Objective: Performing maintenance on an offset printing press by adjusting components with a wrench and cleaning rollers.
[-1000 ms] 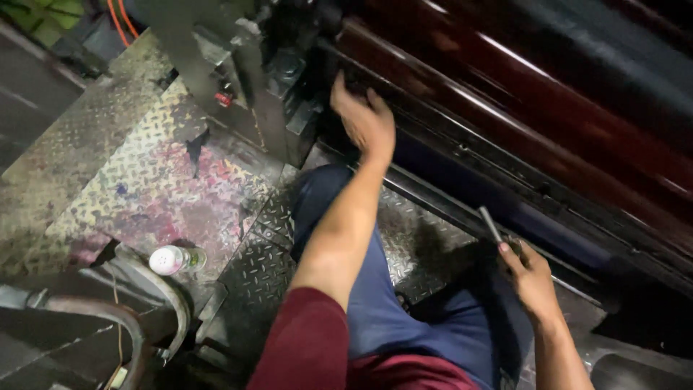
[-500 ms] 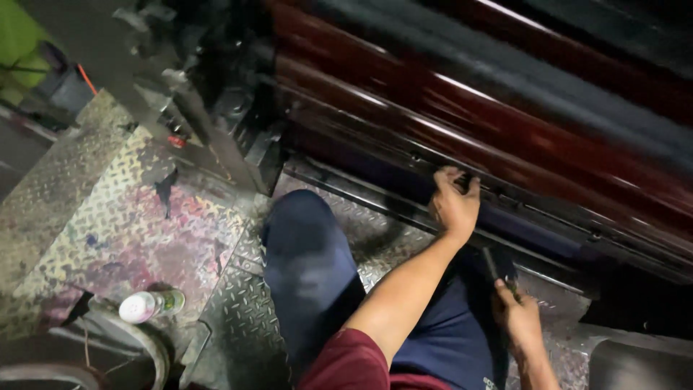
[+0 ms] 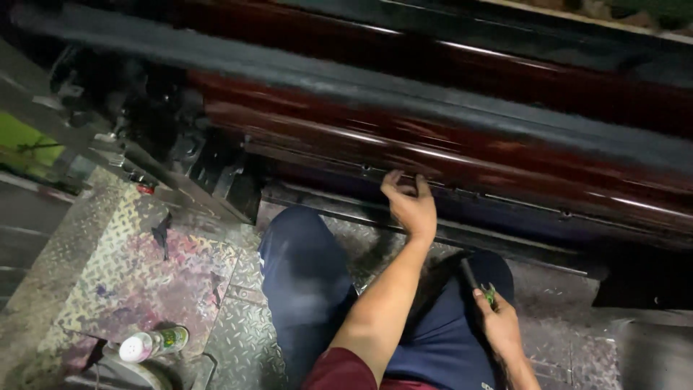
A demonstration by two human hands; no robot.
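Dark-red glossy roller point(image 3: 447, 148) is running lengthwise across mid-frame, left to right. Left hand point(image 3: 410, 206) is reaching up at its lower edge, fingers loosely spread, gripping nothing. Right hand point(image 3: 498, 325), lower right and farther off, is closing its grip on a slim dark tool point(image 3: 471, 276).

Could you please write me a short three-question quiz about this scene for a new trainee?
1. True or false: the left hand reaches up to the glossy dark red machine roller.
2. Which hand has a slim dark tool with a green part in its grip: A) the left hand, B) the right hand?
3. Fill in: the small white-capped plastic bottle lies on its side at the lower ____ of the view, by the ink-stained steel tread plate.

Key: 1 true; 2 B; 3 left.
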